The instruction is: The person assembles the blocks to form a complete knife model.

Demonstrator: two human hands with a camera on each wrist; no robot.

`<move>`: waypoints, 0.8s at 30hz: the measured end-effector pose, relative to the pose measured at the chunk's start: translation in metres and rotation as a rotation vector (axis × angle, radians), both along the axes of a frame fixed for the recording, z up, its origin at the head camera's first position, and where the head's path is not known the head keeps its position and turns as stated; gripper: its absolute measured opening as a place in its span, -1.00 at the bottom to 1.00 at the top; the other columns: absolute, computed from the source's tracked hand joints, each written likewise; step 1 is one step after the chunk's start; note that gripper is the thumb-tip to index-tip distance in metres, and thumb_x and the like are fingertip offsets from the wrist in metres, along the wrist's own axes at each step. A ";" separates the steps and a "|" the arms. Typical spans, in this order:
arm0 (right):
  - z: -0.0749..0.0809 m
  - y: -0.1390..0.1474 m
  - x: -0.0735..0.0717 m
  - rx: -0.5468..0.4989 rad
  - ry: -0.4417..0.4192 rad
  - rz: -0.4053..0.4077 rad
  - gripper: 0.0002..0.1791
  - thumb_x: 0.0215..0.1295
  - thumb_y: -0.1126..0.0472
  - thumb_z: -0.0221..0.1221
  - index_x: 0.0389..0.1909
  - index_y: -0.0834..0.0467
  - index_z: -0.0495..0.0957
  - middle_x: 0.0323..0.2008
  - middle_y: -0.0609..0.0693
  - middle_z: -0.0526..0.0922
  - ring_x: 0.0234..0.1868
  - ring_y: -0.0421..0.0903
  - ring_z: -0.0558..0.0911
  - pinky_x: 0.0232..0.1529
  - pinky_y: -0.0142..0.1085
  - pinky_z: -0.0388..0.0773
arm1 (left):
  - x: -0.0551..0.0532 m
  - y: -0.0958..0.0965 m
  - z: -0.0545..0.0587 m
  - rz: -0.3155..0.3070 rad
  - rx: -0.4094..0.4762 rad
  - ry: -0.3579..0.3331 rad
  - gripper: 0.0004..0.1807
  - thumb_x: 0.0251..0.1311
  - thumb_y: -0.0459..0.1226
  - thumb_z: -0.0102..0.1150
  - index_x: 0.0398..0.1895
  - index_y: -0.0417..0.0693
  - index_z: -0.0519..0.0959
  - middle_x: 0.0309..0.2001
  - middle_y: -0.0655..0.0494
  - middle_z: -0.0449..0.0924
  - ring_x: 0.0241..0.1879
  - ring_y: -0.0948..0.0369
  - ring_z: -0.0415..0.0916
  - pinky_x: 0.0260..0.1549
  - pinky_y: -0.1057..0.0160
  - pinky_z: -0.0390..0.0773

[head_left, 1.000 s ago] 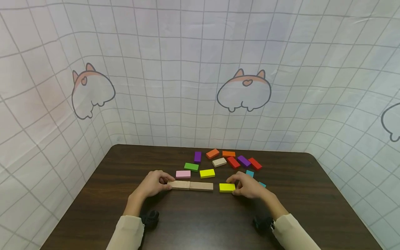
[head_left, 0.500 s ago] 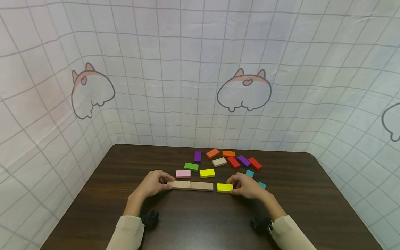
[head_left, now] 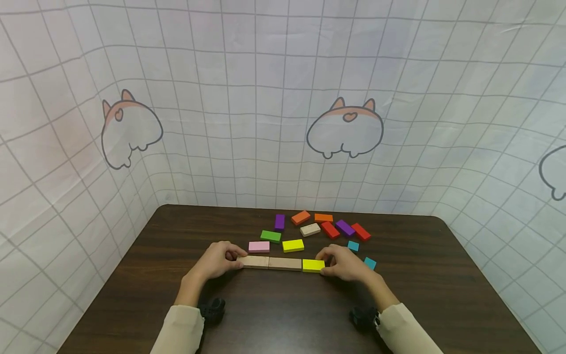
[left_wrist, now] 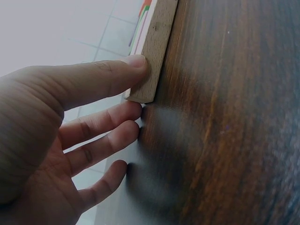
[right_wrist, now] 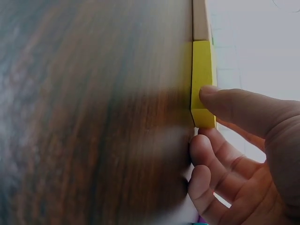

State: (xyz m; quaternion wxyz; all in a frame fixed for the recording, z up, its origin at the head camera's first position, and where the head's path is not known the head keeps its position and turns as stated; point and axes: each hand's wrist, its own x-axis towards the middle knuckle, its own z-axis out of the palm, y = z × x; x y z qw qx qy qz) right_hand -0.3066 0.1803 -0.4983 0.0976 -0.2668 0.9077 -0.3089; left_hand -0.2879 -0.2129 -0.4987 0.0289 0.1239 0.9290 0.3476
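Observation:
Two plain wooden blocks, a left one [head_left: 255, 261] and a right one [head_left: 285, 264], lie end to end on the dark table. A yellow block [head_left: 313, 266] continues the row on the right, its end against the right wooden block. My left hand [head_left: 218, 260] holds the row's left end, its thumb [left_wrist: 134, 62] on the near side of the wooden block [left_wrist: 157, 42]. The yellow block [right_wrist: 202, 75] is pinched at its outer end by my right hand [head_left: 347, 264], the thumb [right_wrist: 211, 96] on its near face. Fingers behind the blocks are partly hidden.
Behind the row lie a pink block [head_left: 259, 247], a green block [head_left: 270, 236] and another yellow block [head_left: 293, 246]. Several purple, orange, red and cream blocks are scattered farther back. Two blue blocks, one [head_left: 370, 263] nearer, lie by my right hand. A gridded curtain [head_left: 283, 147] surrounds the table.
My right hand has slid the yellow block leftward along the table, closing the gap to the wooden blocks. My left hand has stayed in place at the row's left end.

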 end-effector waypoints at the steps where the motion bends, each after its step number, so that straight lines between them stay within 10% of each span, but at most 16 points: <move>1: 0.000 -0.001 0.000 0.004 0.001 -0.003 -0.69 0.25 0.21 0.41 0.00 0.11 0.67 -0.13 0.02 0.64 -0.37 -0.17 0.51 -0.33 -0.36 0.52 | 0.000 0.000 0.000 0.000 0.000 -0.001 -0.79 0.14 -0.29 0.49 -0.15 0.10 0.80 -0.25 0.14 0.64 -0.27 0.23 0.46 -0.26 0.21 0.52; 24: 0.000 -0.005 -0.005 0.005 -0.011 -0.021 -0.69 0.25 0.24 0.41 0.01 0.12 0.68 -0.14 0.01 0.66 -0.32 -0.15 0.53 -0.27 -0.31 0.54 | 0.001 0.001 0.001 0.012 0.004 -0.011 -0.79 0.13 -0.30 0.50 -0.15 0.11 0.80 -0.24 0.14 0.66 -0.29 0.24 0.48 -0.27 0.21 0.55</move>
